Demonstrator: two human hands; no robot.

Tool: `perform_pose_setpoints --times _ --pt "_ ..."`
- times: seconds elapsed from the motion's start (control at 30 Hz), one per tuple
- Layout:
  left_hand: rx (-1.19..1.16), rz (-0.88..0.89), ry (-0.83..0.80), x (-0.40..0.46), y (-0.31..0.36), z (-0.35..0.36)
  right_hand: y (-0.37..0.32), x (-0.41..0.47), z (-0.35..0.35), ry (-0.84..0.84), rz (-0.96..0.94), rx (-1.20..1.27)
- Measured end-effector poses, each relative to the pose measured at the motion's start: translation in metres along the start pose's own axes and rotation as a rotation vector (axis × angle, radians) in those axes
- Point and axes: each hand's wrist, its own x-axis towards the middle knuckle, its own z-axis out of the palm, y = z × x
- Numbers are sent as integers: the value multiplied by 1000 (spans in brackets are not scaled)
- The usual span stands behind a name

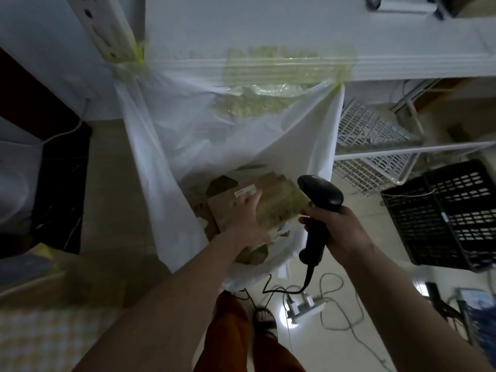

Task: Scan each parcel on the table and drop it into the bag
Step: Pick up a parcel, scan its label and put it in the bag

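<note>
Brown cardboard parcel (pixel 228 202) with a white label, lying inside the open white bag (pixel 188 135) on top of other brown parcels (pixel 279 202). Left hand (pixel 247 213) reaching down into the bag mouth, palm on the parcel's top, fingers straight and spread over the label end, curled round nothing. Right hand (pixel 341 229) just to the right of the bag's rim, fingers wrapped tight around the handle of a black barcode scanner (pixel 319 210), scanner head tilted up and left toward the parcels. Black cable (pixel 284 289) trailing from the scanner's base down to the floor, past a white power strip (pixel 306 304) with plugs in it and a loop of grey wire.

Bag's upper edge taped with yellowish-green tape (pixel 281 68) to a white shelf (pixel 295 30) and to a white upright at left; bag sides hanging loose, partly hiding the lower parcels. White wire racks (pixel 375 138) to the right behind the bag, a black slotted plastic crate (pixel 451 216) on the floor beside them. Pale glossy tiled floor (pixel 349 331), dim light. Orange-brown trouser legs (pixel 230 331) and a dark sandal (pixel 264 318) directly below. Pale yellow patterned surface (pixel 40 339) at lower left, blurred.
</note>
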Motion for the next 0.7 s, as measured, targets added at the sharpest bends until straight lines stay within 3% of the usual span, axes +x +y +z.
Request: perform_pose_setpoints --times 0.07,0.27,0.43,0.7 --pt "127 62 0 0 -7 5 1 3 0 6 1 0" --pt "144 52 68 -6 -14 -2 2 1 1 -2 -19 -31" --pt "45 -55 230 -26 -20 -12 2 -9 8 -83 -18 -54" --pt "107 -123 262 -87 -38 -31 7 -43 40 -284 -26 -181"
